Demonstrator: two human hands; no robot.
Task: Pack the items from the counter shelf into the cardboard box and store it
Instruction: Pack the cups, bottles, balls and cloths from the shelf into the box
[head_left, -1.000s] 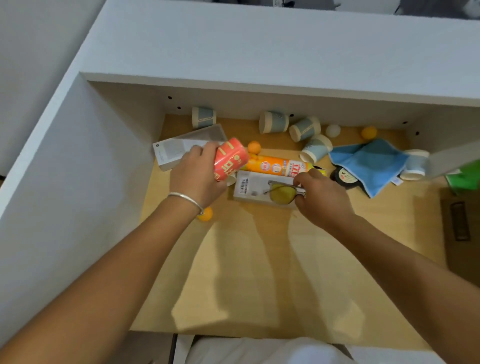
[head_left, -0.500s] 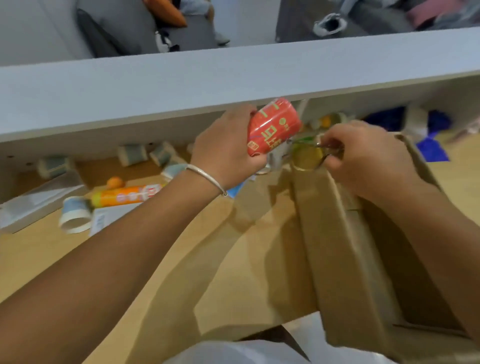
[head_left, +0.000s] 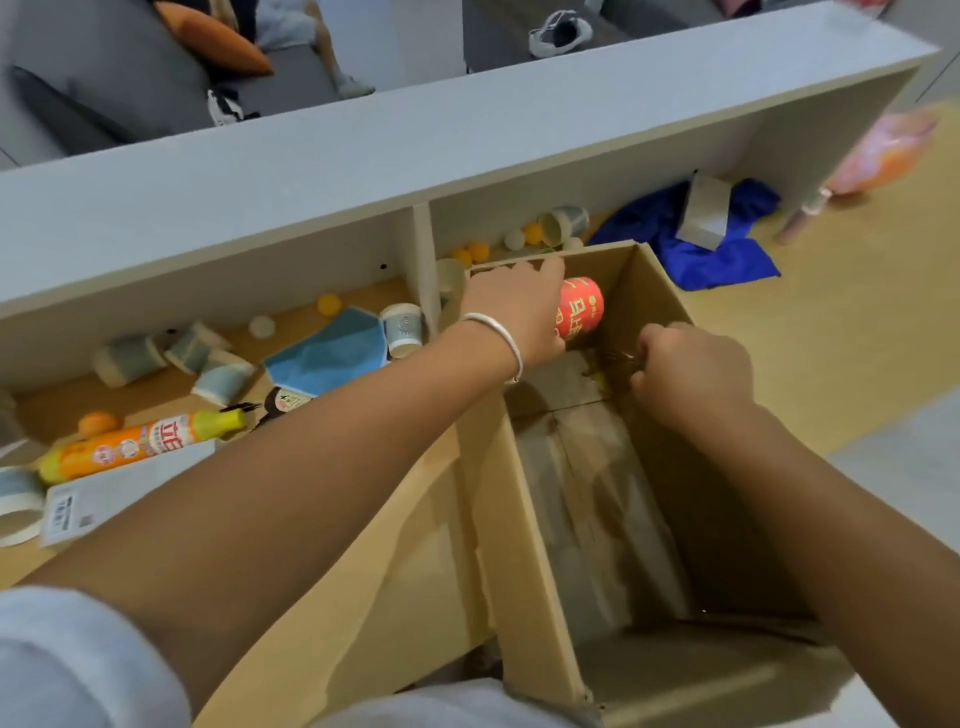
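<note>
Head view: both hands reach inside the open cardboard box (head_left: 524, 519), which sits on the wooden floor in front of the counter shelf (head_left: 415, 156). Left hand (head_left: 514, 312), silver bracelet (head_left: 498, 332) on the wrist, is wrapped around a red can (head_left: 582, 306) with white lettering, held at the far end of the box just below its rim. Right hand (head_left: 691, 369) is closed in a fist over the glasses (head_left: 605, 366), yellow-tinted lenses and thin frame, low in the box near its bottom; the glasses are dim and partly hidden by the fingers.

Left shelf compartment holds scattered things: an orange spray bottle (head_left: 140, 441) lying on its side, a white flat box (head_left: 119, 493) with a barcode label just in front of it, several paper cups (head_left: 218, 376) tipped over, one cup (head_left: 402, 327) upright by the divider, a light blue cloth (head_left: 327, 353), a small round black tin (head_left: 285, 402), and orange and white balls (head_left: 329, 304).

Right compartment: more balls, a tipped cup (head_left: 563, 223), a dark blue cloth (head_left: 701, 244) with a white box (head_left: 706, 213) on it. A blurred pink-orange object (head_left: 883, 156) lies at the far right.
</note>
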